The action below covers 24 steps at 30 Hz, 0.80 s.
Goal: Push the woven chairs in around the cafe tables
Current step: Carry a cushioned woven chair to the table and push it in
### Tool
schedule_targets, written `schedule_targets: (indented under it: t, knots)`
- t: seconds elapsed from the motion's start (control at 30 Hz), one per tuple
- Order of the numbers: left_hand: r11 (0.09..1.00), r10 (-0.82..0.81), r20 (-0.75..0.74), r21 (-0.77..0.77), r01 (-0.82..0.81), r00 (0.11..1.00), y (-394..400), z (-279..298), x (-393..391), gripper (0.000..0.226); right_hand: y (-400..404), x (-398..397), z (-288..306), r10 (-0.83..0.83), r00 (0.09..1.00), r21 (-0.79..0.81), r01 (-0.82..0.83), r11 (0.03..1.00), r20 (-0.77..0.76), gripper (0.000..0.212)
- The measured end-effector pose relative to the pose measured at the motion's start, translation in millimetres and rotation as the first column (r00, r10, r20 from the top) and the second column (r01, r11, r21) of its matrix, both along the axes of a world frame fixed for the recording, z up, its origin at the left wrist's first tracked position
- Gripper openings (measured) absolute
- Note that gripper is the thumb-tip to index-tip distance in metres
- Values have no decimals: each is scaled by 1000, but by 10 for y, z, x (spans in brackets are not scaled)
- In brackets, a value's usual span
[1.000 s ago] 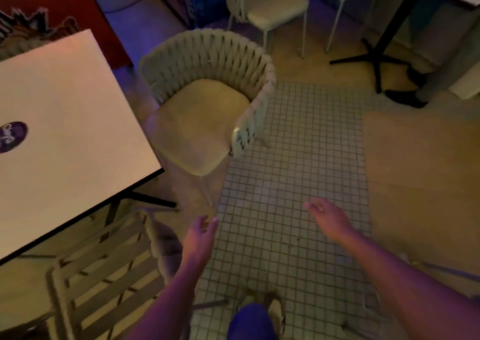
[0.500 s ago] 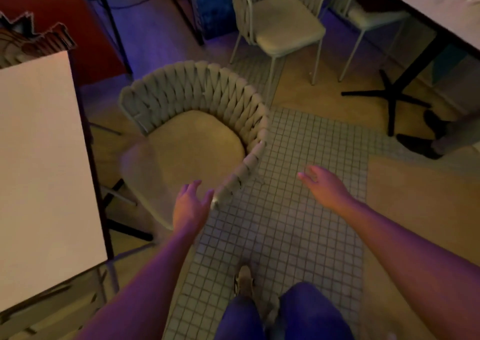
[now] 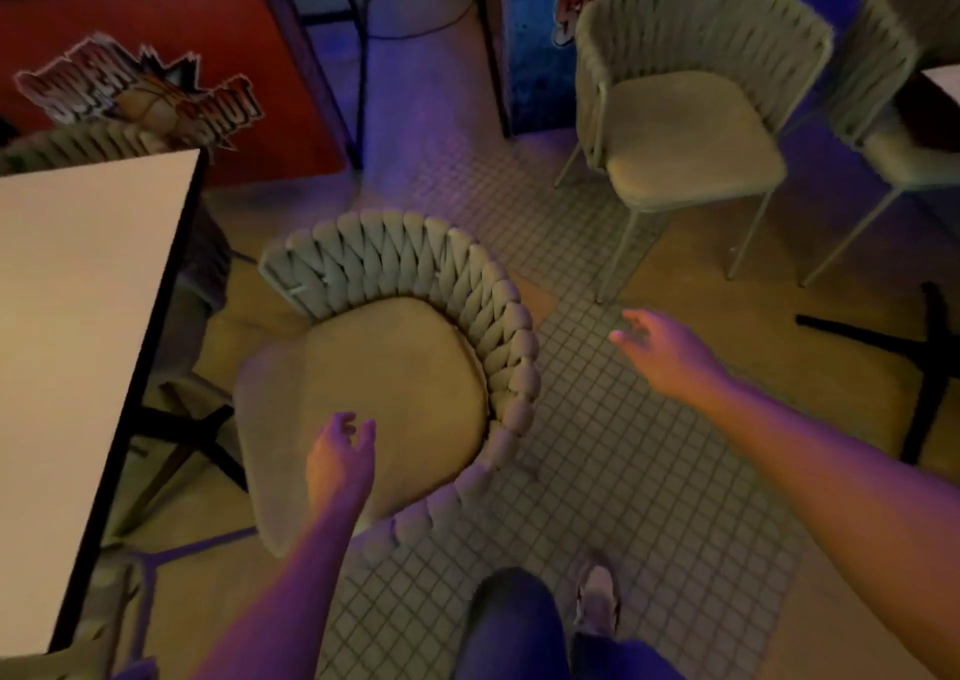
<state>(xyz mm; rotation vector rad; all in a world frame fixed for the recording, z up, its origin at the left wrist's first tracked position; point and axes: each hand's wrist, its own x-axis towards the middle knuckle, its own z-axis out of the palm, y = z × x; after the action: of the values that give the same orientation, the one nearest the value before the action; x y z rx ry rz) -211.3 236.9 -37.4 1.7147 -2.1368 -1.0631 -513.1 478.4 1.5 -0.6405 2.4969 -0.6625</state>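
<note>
A white cafe table [image 3: 83, 347] fills the left side, and just beside its edge stands a woven chair [image 3: 395, 367], seat turned toward it and not tucked under. The left hand [image 3: 337, 464] hovers over the seat cushion, fingers loosely spread and empty. The right hand [image 3: 667, 349] reaches out beyond the chair's woven back, also spread and holding nothing.

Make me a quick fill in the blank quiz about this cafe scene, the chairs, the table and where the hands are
1. The nearest woven chair stands to the ____ of the white table.
2. The left hand hovers over that chair's ____.
3. The right hand is over the ____ floor, touching nothing.
4. Both hands are ____, gripping nothing.

Missing words: right; seat; tiled; open
</note>
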Motion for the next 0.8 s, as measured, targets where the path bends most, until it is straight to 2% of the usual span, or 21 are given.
schedule_targets:
  t: [0.1,0.2,0.3,0.4,0.47,0.53,0.63,0.73,0.8]
  knots:
    - [980,198,-26,42,-196,980,49,-59,-148,39,-452,-496,4,130,991,4,-130,992,-35,57]
    - [907,415,-32,87,-411,909,24,-193,-196,43,-1034,-808,-54,289,953,11,-289,957,-94,57]
    - [720,682,-98,265,-641,725,-89,-361,-357,49,-1731,-975,-93,429,897,29,-429,903,-102,57]
    - [518,849,-177,466,-717,498,-231,-432,-571,49,-2368,-1036,-110,542,835,16,-543,840,-96,51]
    - [410,910,-182,523,-747,372,-278,-436,-620,49,-2728,-1053,-131,608,789,10,-610,793,-90,49]
    - [310,951,-166,525,-793,261,-300,-436,-567,48,-3113,-1079,-152,651,755,-9,-654,757,-74,50]
    - [184,983,-108,456,-871,151,-167,-407,-356,44,-3552,-1129,-197,717,695,16,-718,696,-58,52]
    - [76,996,-78,411,-908,48,5,-383,-220,42,-4057,-1191,-283,807,588,56,-805,591,-61,51]
    - [3,999,-39,311,-950,-10,74,-392,-225,41,-4426,-1192,-371,845,526,79,-842,533,-94,52]
